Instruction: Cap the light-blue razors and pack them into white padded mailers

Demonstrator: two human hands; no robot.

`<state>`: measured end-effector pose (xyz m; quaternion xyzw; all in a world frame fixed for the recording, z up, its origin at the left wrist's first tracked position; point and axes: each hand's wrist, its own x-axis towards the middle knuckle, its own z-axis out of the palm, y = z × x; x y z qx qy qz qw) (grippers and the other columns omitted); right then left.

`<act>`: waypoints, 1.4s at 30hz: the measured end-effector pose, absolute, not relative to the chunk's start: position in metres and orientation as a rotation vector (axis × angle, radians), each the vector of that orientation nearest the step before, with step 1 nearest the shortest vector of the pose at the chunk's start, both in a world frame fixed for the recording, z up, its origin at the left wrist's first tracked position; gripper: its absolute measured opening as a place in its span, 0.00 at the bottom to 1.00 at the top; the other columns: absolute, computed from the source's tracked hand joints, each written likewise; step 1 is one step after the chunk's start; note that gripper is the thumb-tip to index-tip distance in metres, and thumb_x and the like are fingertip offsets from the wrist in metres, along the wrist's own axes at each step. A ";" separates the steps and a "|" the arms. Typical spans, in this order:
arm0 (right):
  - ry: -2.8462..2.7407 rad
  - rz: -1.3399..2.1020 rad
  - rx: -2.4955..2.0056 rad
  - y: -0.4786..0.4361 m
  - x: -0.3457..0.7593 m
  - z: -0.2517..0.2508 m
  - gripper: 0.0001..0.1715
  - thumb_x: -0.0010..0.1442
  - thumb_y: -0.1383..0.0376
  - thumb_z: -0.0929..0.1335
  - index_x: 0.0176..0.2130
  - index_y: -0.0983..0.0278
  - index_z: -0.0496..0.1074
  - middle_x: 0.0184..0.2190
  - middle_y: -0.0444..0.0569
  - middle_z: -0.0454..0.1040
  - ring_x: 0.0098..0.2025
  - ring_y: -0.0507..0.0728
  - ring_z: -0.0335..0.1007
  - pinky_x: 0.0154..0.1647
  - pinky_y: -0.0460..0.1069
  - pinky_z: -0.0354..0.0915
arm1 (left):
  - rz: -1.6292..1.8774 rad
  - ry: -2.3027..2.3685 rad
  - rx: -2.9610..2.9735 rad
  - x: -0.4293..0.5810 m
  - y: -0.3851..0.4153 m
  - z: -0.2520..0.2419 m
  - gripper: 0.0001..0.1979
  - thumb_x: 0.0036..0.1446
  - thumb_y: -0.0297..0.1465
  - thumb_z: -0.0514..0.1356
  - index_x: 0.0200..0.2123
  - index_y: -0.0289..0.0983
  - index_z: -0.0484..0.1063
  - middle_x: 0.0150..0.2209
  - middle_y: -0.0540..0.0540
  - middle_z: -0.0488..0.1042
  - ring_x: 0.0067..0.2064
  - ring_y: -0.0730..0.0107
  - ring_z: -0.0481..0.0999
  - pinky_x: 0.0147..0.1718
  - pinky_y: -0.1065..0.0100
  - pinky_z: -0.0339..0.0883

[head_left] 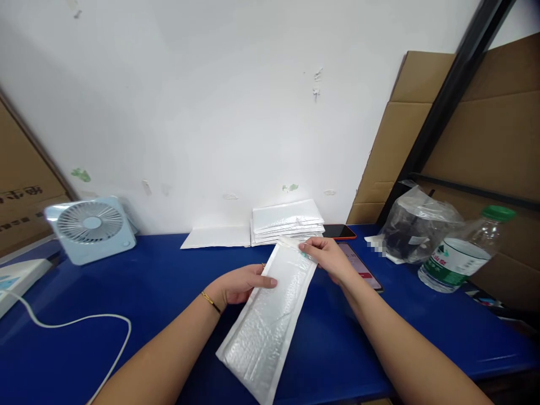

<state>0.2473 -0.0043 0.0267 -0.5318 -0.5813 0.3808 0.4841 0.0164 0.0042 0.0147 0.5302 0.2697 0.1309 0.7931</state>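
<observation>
A long white bubble mailer (270,320) is held at a slant above the blue table (169,326), its top end pointing away from me. My left hand (247,284) grips its left edge, with the thumb on the front face and the other fingers behind. At the top right corner, my right hand (327,256) pinches the mailer near its flap. Just beyond it lies a stack of similar white mailers (287,219) against the wall, beside a single flat white one (217,237).
On the left stand a light blue fan (93,228) and a white power strip (21,281) with a cable. To the right are a phone with a lit screen (363,270), a dark phone (340,231), a clear plastic bag (415,225), and a green-capped bottle (459,253). Cardboard (392,129) leans behind.
</observation>
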 end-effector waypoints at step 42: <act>-2.424 0.361 -1.589 -0.014 0.250 0.014 0.14 0.56 0.57 0.61 0.26 0.64 0.65 0.32 0.49 0.65 0.29 0.53 0.62 0.30 0.47 0.55 | 0.514 0.973 2.691 0.040 -0.015 -0.016 0.24 0.56 0.36 0.52 0.56 0.42 0.56 0.56 0.38 0.59 0.57 0.50 0.57 0.54 0.51 0.46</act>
